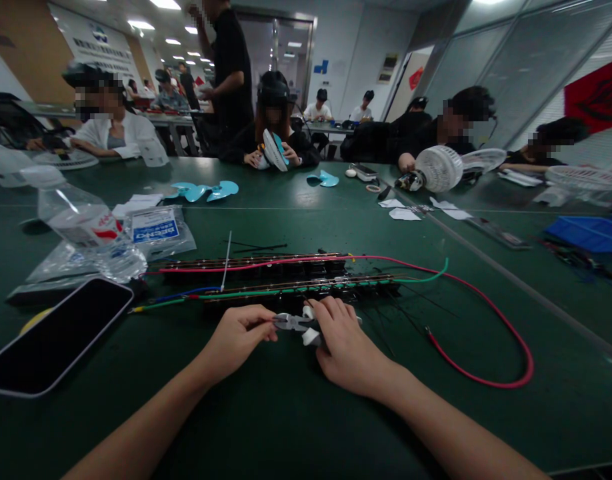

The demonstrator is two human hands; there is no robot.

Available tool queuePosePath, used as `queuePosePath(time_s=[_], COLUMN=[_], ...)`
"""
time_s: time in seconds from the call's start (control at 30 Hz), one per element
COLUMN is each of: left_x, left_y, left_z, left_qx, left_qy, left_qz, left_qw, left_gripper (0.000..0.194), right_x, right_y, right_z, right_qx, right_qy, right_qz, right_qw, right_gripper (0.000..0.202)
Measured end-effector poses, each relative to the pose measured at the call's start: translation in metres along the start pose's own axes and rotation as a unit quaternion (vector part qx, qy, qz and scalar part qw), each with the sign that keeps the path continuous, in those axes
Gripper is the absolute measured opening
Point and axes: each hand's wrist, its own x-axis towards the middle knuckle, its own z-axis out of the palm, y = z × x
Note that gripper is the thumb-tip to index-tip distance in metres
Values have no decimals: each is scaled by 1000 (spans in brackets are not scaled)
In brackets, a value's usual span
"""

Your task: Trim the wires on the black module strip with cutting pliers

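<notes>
Two hands of mine meet at the pliers, just above the table. My right hand is wrapped over the handles, palm down. My left hand has thumb and forefinger brought close at the nose; whether they pinch the metal or some small piece hidden there, I cannot tell.

I judge this to be fine plier work at the nose, perhaps a nip or a lining-up. The next move seems to call for a steady nose and an even squeeze from the right, with the left fingertips clear of the bite.

The pliers are grey metal at the nose, with smooth white and dark parts at the handles. Just beyond the pliers lies the near strip, long, narrow and black, with thin coppery lines; behind it runs a similar far strip. The slim green wire follows the near one, and a thin white tie sticks up there. Right of the pliers, the glossy red wire bends in a wide loop. Well left of them lie the flat black phone and, farther off, a clear, crinkled bottle.
</notes>
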Motion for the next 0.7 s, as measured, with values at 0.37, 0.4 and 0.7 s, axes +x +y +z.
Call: queuePosePath(time_s=[0.37,0.4,0.7], left_x=[0,-1,-1], left_y=[0,0,0], left_z=[1,1,1], left_qx=[6,6,3], left_qy=[9,10,11], left_qz=[-7,-6,5], left_qw=[1000,1000,1000], left_gripper=[16,16,15], right_x=[0,0,0], right_y=[-1,-1,-1], right_z=[0,0,-1], right_qx=[-3,-3,-4], right_qy=[-3,-4,0], right_qz=[3,5,5], right_qw=[1000,1000,1000], right_gripper=[64,63,57])
